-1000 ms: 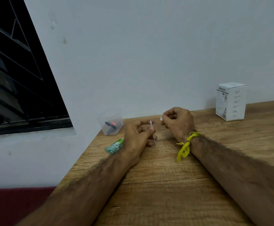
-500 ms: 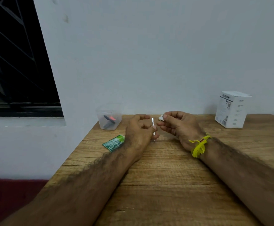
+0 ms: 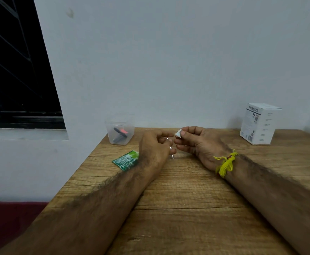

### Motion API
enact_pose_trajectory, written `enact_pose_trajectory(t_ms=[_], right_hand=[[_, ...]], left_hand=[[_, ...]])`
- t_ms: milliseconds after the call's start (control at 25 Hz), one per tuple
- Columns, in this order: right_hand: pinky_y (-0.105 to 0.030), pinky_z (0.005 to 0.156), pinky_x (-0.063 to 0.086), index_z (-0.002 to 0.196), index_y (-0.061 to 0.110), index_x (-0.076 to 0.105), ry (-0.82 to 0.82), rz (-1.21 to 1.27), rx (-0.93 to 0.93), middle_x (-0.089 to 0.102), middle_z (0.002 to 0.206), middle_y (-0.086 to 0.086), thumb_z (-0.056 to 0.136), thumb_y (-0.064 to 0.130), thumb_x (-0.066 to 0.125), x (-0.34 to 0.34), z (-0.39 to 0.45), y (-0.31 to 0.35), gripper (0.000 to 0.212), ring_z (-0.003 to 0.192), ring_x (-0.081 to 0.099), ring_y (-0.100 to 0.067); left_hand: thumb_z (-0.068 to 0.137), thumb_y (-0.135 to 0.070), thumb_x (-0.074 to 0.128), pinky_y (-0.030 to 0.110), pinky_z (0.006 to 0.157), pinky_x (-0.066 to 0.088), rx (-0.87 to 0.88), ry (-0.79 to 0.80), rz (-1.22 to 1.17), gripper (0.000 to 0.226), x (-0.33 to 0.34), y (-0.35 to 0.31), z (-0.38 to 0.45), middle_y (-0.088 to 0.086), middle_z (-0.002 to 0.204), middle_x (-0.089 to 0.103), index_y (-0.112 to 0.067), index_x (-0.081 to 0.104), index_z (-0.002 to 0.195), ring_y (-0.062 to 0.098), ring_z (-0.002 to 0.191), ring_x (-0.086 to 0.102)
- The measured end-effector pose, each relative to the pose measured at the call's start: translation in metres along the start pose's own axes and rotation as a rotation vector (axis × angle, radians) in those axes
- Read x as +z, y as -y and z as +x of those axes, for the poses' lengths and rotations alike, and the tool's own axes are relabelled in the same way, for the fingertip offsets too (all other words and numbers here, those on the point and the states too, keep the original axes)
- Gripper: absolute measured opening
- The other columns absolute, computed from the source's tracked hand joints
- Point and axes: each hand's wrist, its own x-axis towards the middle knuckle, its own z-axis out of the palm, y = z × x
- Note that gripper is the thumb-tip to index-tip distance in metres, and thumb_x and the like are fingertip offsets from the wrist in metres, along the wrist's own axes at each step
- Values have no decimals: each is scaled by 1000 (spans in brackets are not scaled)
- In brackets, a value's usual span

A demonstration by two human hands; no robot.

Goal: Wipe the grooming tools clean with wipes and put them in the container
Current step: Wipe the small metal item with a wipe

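Head view: a thin metal tool (image 3: pixel 171 150) is pinched between the curled fingers (image 3: pixel 166 139) of the left hand (image 3: pixel 155 149), its lower tip pointing down toward the wooden table (image 3: pixel 187 208); whether that tip touches the wood cannot be told. The upper part of the tool is mostly hidden behind the fingers (only a short sliver of metal shows near the top). A small crumpled white wipe (image 3: pixel 178 133) is held between the thumb and bent fingers of the right hand (image 3: pixel 196 142), right beside the upper end of the tool; contact between wipe and tool cannot be made out. The two hands are set close together, fingertips nearly meeting, with both forearms laid on the table. A yellow thread band (image 3: pixel 225 163) is tied round the right wrist.

To the left of the left hand, a green sachet (image 3: pixel 125 161) lies flat on the table, partly covered by the left forearm. Behind it, near the far left corner and the wall, a clear plastic container (image 3: pixel 120 130) stands upright, with dark tools and something orange-red seen inside. Well apart to the right, a white carton (image 3: pixel 260 124) stands near the wall.
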Motion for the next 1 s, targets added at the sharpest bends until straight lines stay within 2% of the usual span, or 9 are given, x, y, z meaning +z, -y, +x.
enact_pose_trajectory(t_ms=[120, 320, 520, 720, 800, 880, 1000], right_hand=[[-27, 65, 60, 93, 6, 66, 41, -13, 10, 71, 87, -11, 91, 4, 64, -1, 0, 1, 3, 76, 70, -18], [-25, 62, 57, 94, 7, 66, 83, -49, 18, 70, 90, -10, 91, 5, 65, 0, -2, 3, 4, 79, 68, -17], [-25, 62, 56, 96, 8, 67, 107, -65, 7, 73, 88, -6, 91, 6, 65, -2, 0, 2, 5, 79, 67, -16], [-25, 68, 55, 110, 4, 70, 192, -69, 39, 71, 99, -9, 93, 18, 63, -5, 2, 1, 22, 86, 65, -17], [-23, 69, 54, 108, 4, 71, 216, -100, 29, 70, 104, -13, 91, 16, 66, -5, 2, 0, 22, 88, 65, -18], [-23, 67, 54, 104, 3, 71, 189, -86, 20, 70, 105, -15, 89, 14, 68, -4, 2, -1, 19, 85, 65, -17], [-23, 64, 57, 97, 4, 69, 85, -17, 7, 71, 94, -12, 90, 9, 67, -3, 1, -1, 9, 80, 66, -16]], left_hand=[[87, -15, 77, 32, 61, 63, 38, 27, 59, 13, 1, -2, -3, 7, 81, 76, -11, 76, 99, 16, 63, 75], [87, -11, 77, 41, 66, 64, 35, 11, 57, 6, 0, -3, -3, 4, 75, 77, -9, 76, 93, 20, 62, 75], [87, -12, 77, 34, 63, 63, 23, 11, 25, 7, -1, -3, -3, 6, 76, 77, -7, 76, 92, 20, 62, 75], [85, -11, 78, 30, 60, 61, -14, -11, -103, 9, -1, -3, -3, 11, 80, 76, -6, 75, 91, 23, 66, 76], [86, -9, 77, 31, 61, 62, -13, 3, -131, 7, -1, -2, -2, 12, 80, 76, -5, 75, 91, 23, 67, 76], [86, -8, 77, 30, 62, 62, -2, 25, -125, 7, 0, -3, -3, 12, 80, 76, -4, 75, 91, 22, 67, 76], [86, -1, 74, 28, 65, 62, 5, 54, -105, 6, 0, 0, -2, 14, 85, 76, -4, 75, 91, 22, 73, 77]])
